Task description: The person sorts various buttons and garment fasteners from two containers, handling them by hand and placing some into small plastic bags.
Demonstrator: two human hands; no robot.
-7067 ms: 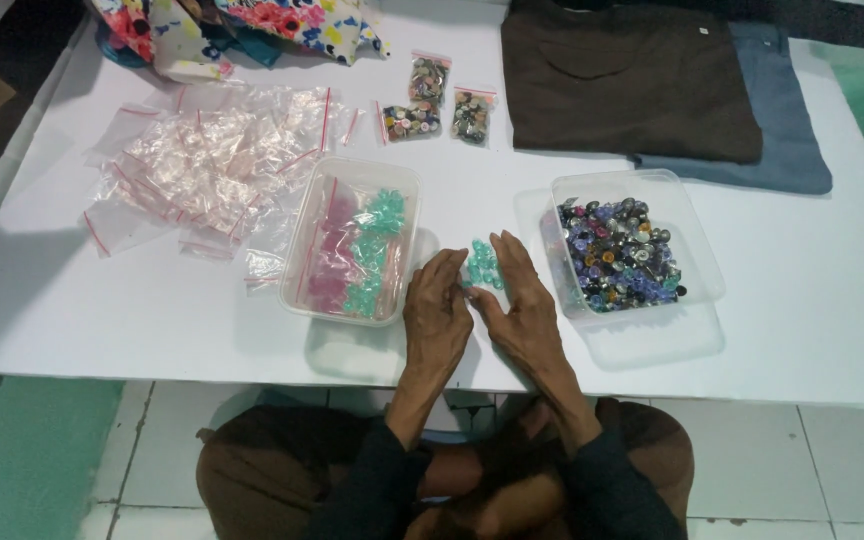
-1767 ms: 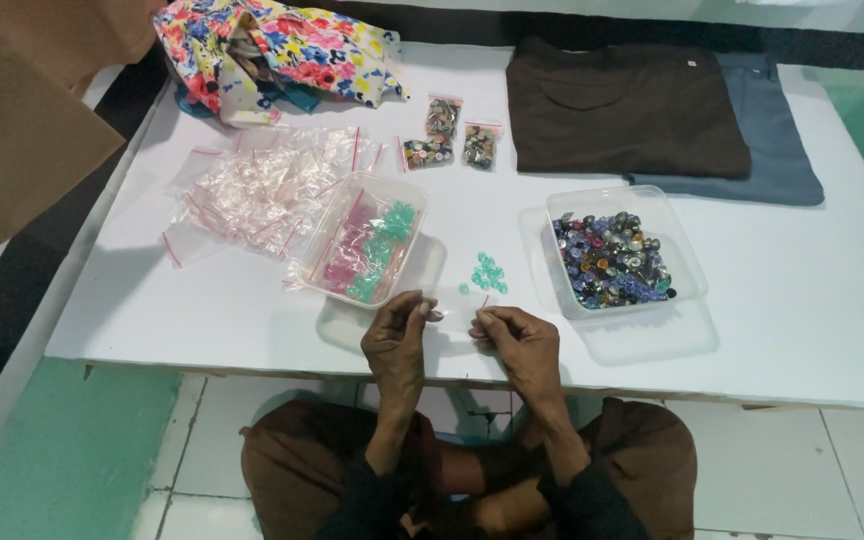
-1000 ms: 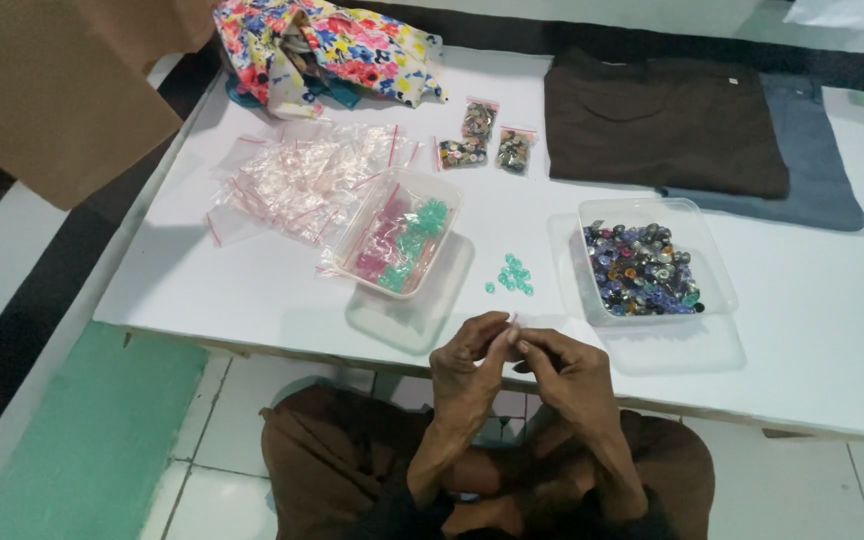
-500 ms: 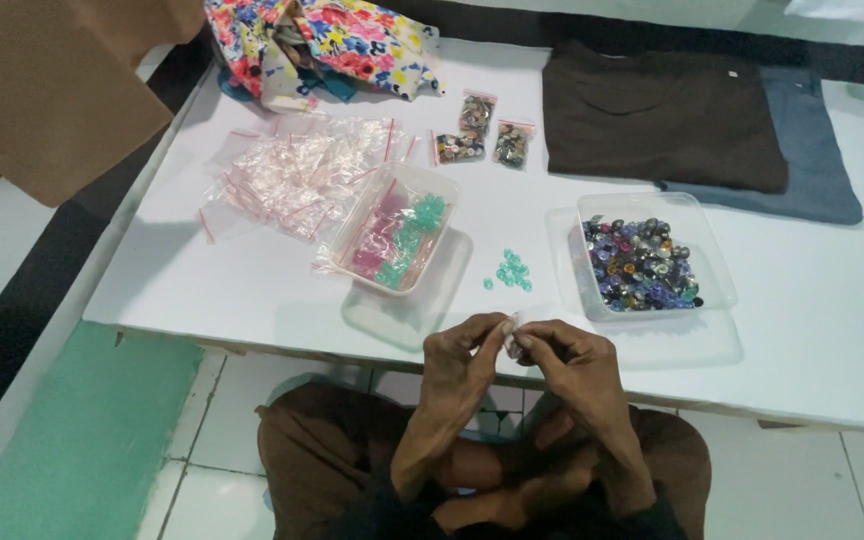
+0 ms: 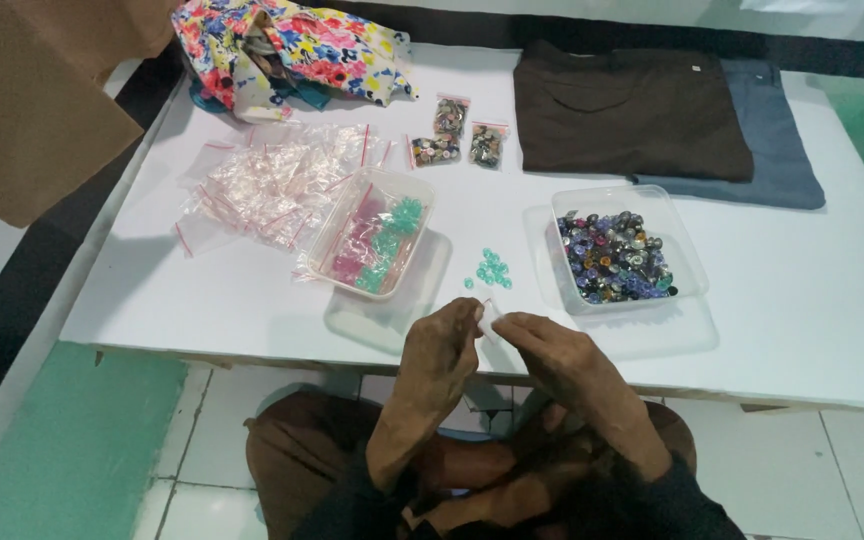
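My left hand (image 5: 442, 352) and my right hand (image 5: 544, 350) meet at the near edge of the white table (image 5: 812, 300), and together they pinch a small clear zip bag (image 5: 489, 313) between the fingertips. A little pile of teal buttons (image 5: 492, 268) lies on the table just beyond my hands. To its left stands a clear tub (image 5: 372, 245) with bagged pink and teal buttons. To its right stands a clear tub of mixed dark buttons (image 5: 616, 255).
A heap of empty clear zip bags (image 5: 272, 185) lies at the left. Three small filled bags (image 5: 457, 135) sit at the back centre. Folded brown (image 5: 627, 110) and blue-grey cloth (image 5: 782, 150) lie back right, a floral cloth (image 5: 292, 50) back left. A brown cardboard sheet (image 5: 32, 100) stands beside the table.
Seven seconds ago my hands rested on the table over the teal buttons. They have since drawn back to the near edge and hold a small clear bag. The view has shifted.
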